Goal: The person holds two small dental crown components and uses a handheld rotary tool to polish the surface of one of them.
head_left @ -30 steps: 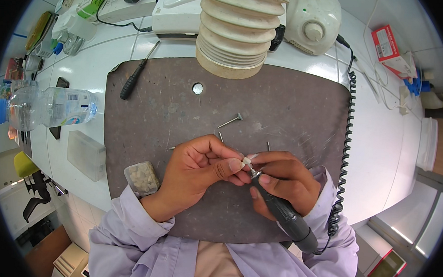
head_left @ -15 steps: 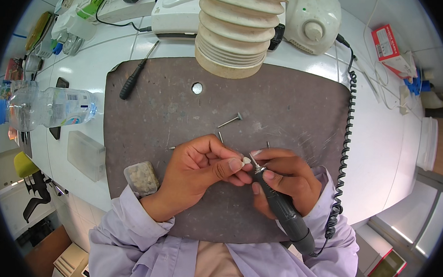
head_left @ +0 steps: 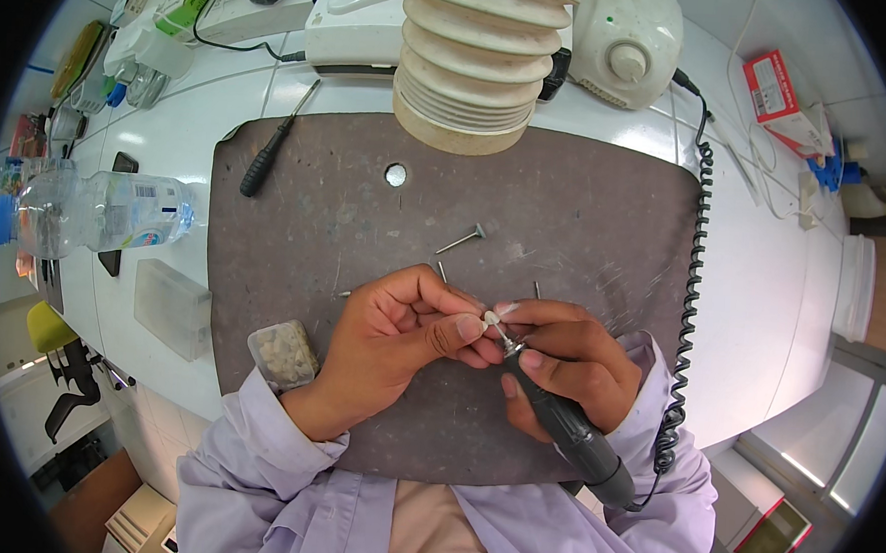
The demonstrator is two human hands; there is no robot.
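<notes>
Left hand (head_left: 399, 349) pinches a small white piece (head_left: 492, 320) between thumb and fingertips, over the near half of the grey mat (head_left: 587, 214). Right hand (head_left: 564, 363) wraps its fingers around a dark rotary handpiece (head_left: 565, 428), tip touching the piece. Loose burs (head_left: 462, 240) lie mid-mat; a screwdriver (head_left: 269, 157) crosses the mat's far-left corner.

One head-worn fisheye view looks steeply down from above the person's chest onto a grey work mat (head_left: 566, 223), close enough that the mat fills the middle. Both forearms enter from six o'clock. The white bench (head_left: 763, 293) bends toward the rim from nine through three o'clock, and the picture's corners are black. No second view is given.
</notes>
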